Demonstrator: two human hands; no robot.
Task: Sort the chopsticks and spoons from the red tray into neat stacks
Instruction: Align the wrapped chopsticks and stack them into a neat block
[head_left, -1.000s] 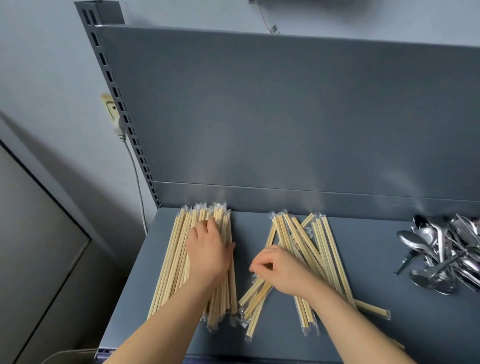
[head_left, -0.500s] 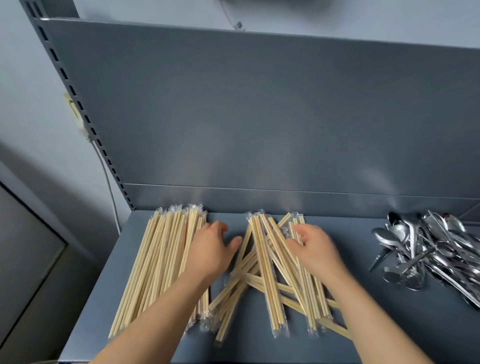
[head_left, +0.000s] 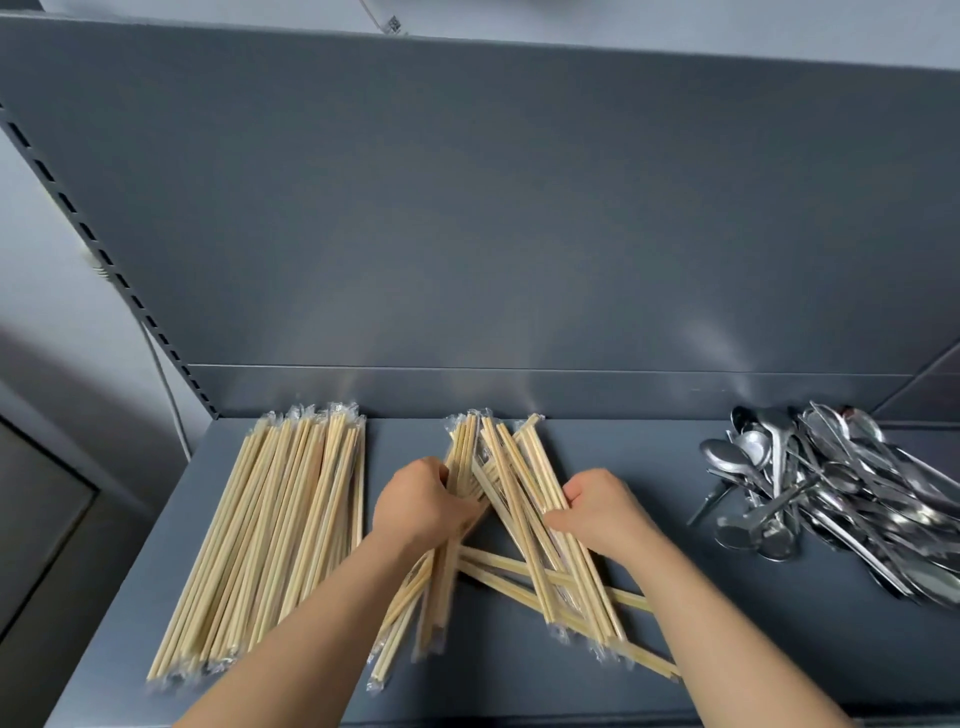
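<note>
Three lots lay on the grey shelf (head_left: 649, 452) when I logged this moment from my remote station.

Lot 1: squared stack (head_left: 270, 540) of plastic-wrapped wooden chopsticks, at the left of the shelf. The sticks ran side by side from near edge to far, their far ends close to the back panel (head_left: 467, 208).

Lot 2: loose chopsticks (head_left: 524, 499), same wrapping, at the centre, near the stack and well apart from lot 3. The sticks crossed one another, bunched at the far end and fanned out towards me. A few lay flat and slantwise beneath the rest.

Lot 3: metal spoons (head_left: 831, 493), a tangled heap at the right, bowls and handles pointing all ways.

Hands: left hand (head_left: 418, 504) sat at the left flank of the loose chopsticks, its fingers (head_left: 439, 475) curled round a bunch of them. Right hand (head_left: 605, 506) sat at the right flank, fingers (head_left: 563, 517) curled and pinching several sticks. I could not tell how many each held.

Fittings: slotted upright (head_left: 104, 260) at the panel's left edge, with a white cable (head_left: 166, 384) hanging beside it.
</note>
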